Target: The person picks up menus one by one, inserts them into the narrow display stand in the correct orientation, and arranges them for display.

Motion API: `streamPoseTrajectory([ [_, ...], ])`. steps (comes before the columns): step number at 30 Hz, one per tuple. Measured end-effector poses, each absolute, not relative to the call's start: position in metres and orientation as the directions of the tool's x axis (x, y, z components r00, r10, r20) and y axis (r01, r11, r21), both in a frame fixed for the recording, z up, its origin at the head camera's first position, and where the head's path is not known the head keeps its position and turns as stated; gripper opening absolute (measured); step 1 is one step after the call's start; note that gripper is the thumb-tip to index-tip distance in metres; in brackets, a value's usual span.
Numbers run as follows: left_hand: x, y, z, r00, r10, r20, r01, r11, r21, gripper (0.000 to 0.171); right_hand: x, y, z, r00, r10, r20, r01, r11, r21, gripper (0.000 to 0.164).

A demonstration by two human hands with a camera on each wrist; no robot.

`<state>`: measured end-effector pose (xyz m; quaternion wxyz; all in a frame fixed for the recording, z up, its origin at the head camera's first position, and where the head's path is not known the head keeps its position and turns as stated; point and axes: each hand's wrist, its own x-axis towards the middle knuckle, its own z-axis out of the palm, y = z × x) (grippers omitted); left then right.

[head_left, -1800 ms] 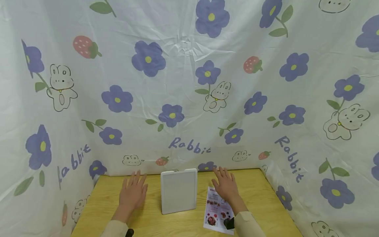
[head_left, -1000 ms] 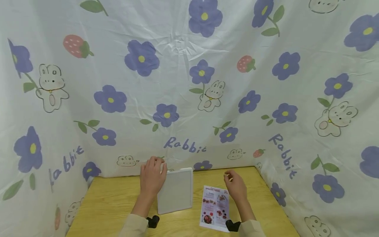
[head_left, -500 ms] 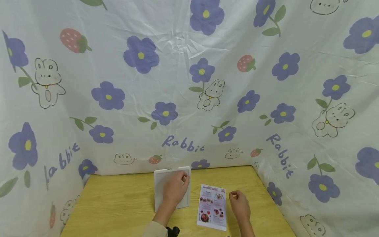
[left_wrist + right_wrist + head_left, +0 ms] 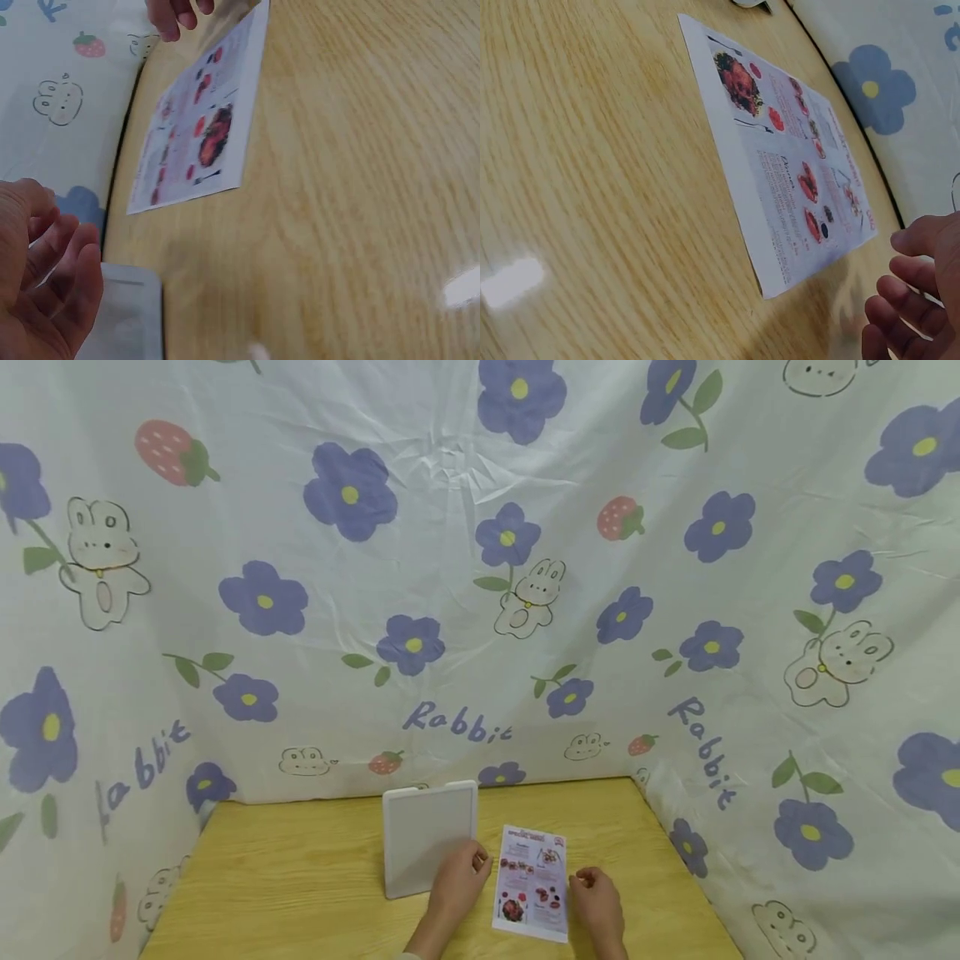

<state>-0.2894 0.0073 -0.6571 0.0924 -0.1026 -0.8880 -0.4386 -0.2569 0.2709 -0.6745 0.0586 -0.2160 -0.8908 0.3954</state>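
Note:
A printed menu sheet (image 4: 531,883) with food pictures lies flat on the wooden table in the head view. Just off its left edge is my left hand (image 4: 457,880), fingers loosely bent and holding nothing. My right hand (image 4: 598,903) hovers by the sheet's right edge, its fingers (image 4: 907,300) relaxed and apart from the paper (image 4: 780,150) in the right wrist view. Behind the left hand stands a white, thin-framed upright panel (image 4: 423,827), leaning slightly; the hand covers its lower right corner. The left wrist view has the left hand (image 4: 52,274) overlapping that panel (image 4: 131,307).
A yellow wood-grain table (image 4: 300,877) spans the lower head view. White fabric (image 4: 450,568) printed with purple flowers, strawberries and rabbits encloses its back and both sides, meeting the table's back edge.
The left hand came from left of the panel, passed in front of it and lowered to the menu's left edge. The right hand moved off the menu and down to its right edge.

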Motion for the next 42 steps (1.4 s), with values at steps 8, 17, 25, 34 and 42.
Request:
streamPoseTrajectory([
  [8, -0.288, 0.016, -0.682, -0.987, 0.075, 0.144, 0.159, 0.616, 0.771, 0.011, -0.258, 0.274, -0.692, -0.895, 0.434, -0.106, 0.36, 0.559, -0.747, 0.032],
  [17, -0.279, 0.023, -0.702, -0.993, 0.05, 0.106, 0.113, 0.652, 0.75, 0.014, -0.256, 0.259, -0.699, -0.888, 0.454, -0.072, 0.333, 0.527, -0.782, 0.026],
  [25, -0.276, 0.035, -0.706, -0.997, 0.062, 0.049, 0.078, 0.699, 0.711, 0.016, -0.259, 0.251, -0.694, -0.895, 0.436, -0.091, 0.332, 0.516, -0.79, 0.029],
  [34, -0.267, 0.039, -0.711, -0.984, 0.049, 0.169, 0.141, 0.794, 0.591, 0.023, -0.26, 0.246, -0.694, -0.886, 0.439, -0.146, 0.374, 0.493, -0.785, 0.036],
  [42, -0.265, 0.039, -0.715, -0.972, 0.038, 0.23, 0.166, 0.804, 0.571, 0.022, -0.255, 0.239, -0.685, -0.888, 0.434, -0.155, 0.37, 0.469, -0.802, 0.039],
])
